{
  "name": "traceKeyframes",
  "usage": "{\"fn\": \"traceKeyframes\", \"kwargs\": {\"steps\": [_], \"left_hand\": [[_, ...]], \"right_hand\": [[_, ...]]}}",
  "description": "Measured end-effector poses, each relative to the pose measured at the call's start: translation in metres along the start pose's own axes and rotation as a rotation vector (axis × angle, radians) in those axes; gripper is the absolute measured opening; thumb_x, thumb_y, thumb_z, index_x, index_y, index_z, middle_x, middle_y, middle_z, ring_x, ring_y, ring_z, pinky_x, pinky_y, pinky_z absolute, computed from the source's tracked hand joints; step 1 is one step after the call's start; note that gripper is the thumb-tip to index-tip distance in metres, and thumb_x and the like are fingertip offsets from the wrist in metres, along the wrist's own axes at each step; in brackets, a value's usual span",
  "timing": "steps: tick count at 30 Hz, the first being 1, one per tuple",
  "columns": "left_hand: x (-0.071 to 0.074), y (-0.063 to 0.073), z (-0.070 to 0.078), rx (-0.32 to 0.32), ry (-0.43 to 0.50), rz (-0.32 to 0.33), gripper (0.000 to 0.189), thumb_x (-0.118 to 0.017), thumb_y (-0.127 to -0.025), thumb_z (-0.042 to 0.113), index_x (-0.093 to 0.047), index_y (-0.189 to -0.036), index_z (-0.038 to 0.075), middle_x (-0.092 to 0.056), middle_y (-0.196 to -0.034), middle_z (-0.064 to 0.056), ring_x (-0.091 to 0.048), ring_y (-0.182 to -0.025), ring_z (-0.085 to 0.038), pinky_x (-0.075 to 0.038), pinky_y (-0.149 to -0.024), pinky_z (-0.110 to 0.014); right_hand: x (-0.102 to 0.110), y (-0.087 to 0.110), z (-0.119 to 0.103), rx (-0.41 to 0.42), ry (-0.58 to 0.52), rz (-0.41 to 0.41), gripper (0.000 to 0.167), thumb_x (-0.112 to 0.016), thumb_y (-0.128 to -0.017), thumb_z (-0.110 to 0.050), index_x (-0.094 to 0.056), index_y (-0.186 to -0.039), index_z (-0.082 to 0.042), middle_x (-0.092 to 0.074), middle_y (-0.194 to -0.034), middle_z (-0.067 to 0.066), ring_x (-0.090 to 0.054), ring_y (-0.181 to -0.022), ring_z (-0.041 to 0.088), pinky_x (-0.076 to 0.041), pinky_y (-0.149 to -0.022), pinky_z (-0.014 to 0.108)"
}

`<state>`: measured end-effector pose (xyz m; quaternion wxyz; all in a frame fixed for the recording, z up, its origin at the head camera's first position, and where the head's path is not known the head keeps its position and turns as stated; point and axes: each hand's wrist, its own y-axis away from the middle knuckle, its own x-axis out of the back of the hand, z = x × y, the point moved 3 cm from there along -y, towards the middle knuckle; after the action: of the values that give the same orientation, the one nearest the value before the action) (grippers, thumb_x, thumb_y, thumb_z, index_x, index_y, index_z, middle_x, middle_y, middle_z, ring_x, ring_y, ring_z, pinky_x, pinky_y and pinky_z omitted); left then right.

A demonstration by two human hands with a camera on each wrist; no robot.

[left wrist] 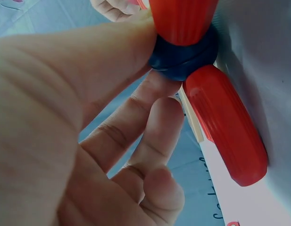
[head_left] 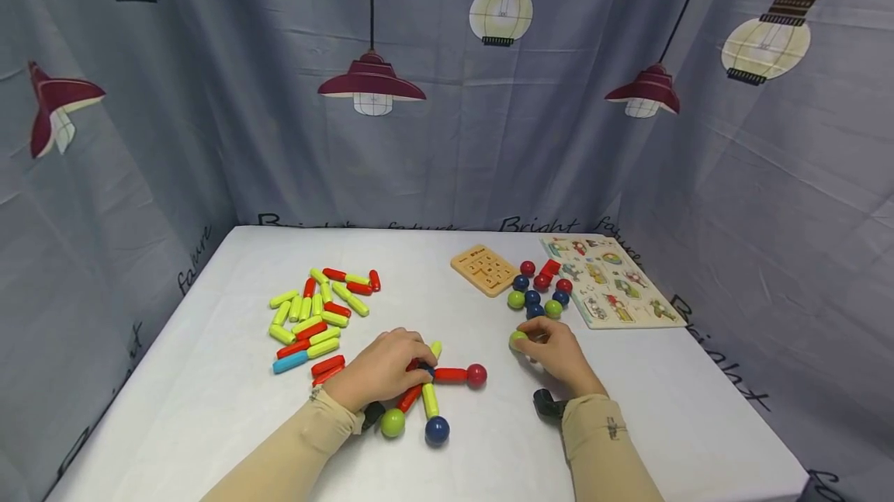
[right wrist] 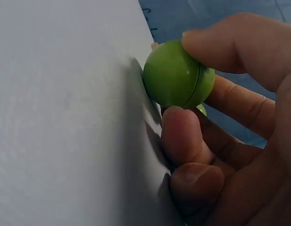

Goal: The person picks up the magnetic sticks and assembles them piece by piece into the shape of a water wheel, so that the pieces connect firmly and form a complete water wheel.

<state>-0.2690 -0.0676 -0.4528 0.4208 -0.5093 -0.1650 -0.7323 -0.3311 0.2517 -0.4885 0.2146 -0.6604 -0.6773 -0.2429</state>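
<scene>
My left hand (head_left: 384, 365) pinches a dark blue ball (left wrist: 183, 62) at the centre of a star-like build on the white table. Rods spread from that ball: a red rod (head_left: 451, 375) tipped with a red ball (head_left: 477, 375), a yellow-green rod (head_left: 430, 401) tipped with another blue ball (head_left: 437, 431), and a red one reaching a green ball (head_left: 393, 423). Part of the build hides behind my fingers. Farther right, my right hand (head_left: 559, 354) holds a loose green ball (right wrist: 171, 75) between thumb and fingers, close over the tabletop.
Several yellow-green and red rods (head_left: 323, 347) lie scattered at the left, with a light blue rod (head_left: 289, 362) among them. Beyond my right hand sit several loose balls (head_left: 532, 298). A wooden number board (head_left: 485, 269) and an illustrated board (head_left: 615, 285) lie toward the back right.
</scene>
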Motion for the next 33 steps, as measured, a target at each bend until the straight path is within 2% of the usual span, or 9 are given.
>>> {"fn": "traceKeyframes", "kwargs": {"steps": [2, 7, 14, 23, 27, 31, 33], "left_hand": [[0.0, 0.0, -0.001, -0.007, 0.016, -0.009, 0.018, -0.08, -0.092, 0.025, -0.08, -0.109, 0.02, -0.071, -0.103, 0.009, -0.06, -0.099, -0.012, -0.053, -0.092, -0.034], [0.0, -0.001, -0.001, 0.003, 0.05, -0.033, 0.018, -0.08, -0.091, 0.025, -0.08, -0.109, 0.019, -0.071, -0.103, 0.009, -0.06, -0.098, -0.01, -0.054, -0.093, -0.032], [0.004, -0.004, 0.006, -0.025, 0.07, -0.073, 0.017, -0.08, -0.091, 0.017, -0.081, -0.108, 0.015, -0.071, -0.098, 0.007, -0.058, -0.087, -0.004, -0.055, -0.086, -0.025], [0.009, -0.016, 0.018, -0.082, -0.058, -0.158, 0.014, -0.08, -0.091, 0.014, -0.081, -0.105, 0.015, -0.068, -0.089, 0.009, -0.055, -0.08, -0.003, -0.053, -0.082, -0.02], [0.011, -0.02, 0.021, -0.095, -0.084, -0.178, 0.016, -0.08, -0.09, 0.01, -0.082, -0.106, 0.014, -0.071, -0.094, 0.007, -0.06, -0.086, -0.005, -0.055, -0.088, -0.022], [0.008, -0.021, 0.022, -0.108, -0.169, -0.18, 0.018, -0.076, -0.092, 0.009, -0.081, -0.107, 0.018, -0.071, -0.102, 0.005, -0.062, -0.096, -0.009, -0.054, -0.093, -0.028], [0.005, -0.023, 0.023, -0.095, -0.226, -0.17, 0.019, -0.075, -0.093, 0.014, -0.08, -0.11, 0.02, -0.07, -0.104, 0.004, -0.061, -0.098, -0.011, -0.053, -0.091, -0.03]], "right_hand": [[-0.004, 0.0, -0.001, 0.013, -0.015, -0.03, 0.03, -0.079, -0.089, -0.026, -0.072, -0.115, -0.015, -0.069, -0.108, 0.005, -0.062, -0.084, 0.021, -0.052, -0.069, 0.032], [-0.008, -0.001, -0.001, 0.02, -0.021, -0.04, 0.029, -0.079, -0.09, -0.028, -0.072, -0.115, -0.015, -0.069, -0.107, 0.003, -0.062, -0.082, 0.02, -0.051, -0.069, 0.032], [-0.008, -0.001, 0.002, 0.015, -0.044, -0.047, 0.03, -0.079, -0.09, -0.031, -0.072, -0.114, -0.015, -0.069, -0.103, 0.003, -0.062, -0.081, 0.02, -0.05, -0.07, 0.032], [-0.005, -0.003, 0.004, 0.004, -0.045, -0.05, 0.03, -0.079, -0.09, -0.031, -0.071, -0.115, -0.016, -0.069, -0.104, 0.004, -0.063, -0.083, 0.021, -0.052, -0.07, 0.031], [-0.007, -0.002, 0.001, 0.025, -0.064, -0.061, 0.029, -0.08, -0.089, -0.03, -0.072, -0.114, -0.016, -0.069, -0.104, 0.004, -0.061, -0.082, 0.021, -0.051, -0.067, 0.031], [-0.014, 0.0, -0.003, 0.068, -0.102, -0.113, 0.028, -0.081, -0.088, -0.026, -0.073, -0.112, -0.016, -0.069, -0.102, 0.004, -0.06, -0.077, 0.022, -0.051, -0.06, 0.029], [-0.017, 0.0, -0.005, 0.088, -0.109, -0.129, 0.027, -0.081, -0.087, -0.023, -0.073, -0.112, -0.015, -0.069, -0.1, 0.005, -0.06, -0.075, 0.022, -0.05, -0.057, 0.028]]}}
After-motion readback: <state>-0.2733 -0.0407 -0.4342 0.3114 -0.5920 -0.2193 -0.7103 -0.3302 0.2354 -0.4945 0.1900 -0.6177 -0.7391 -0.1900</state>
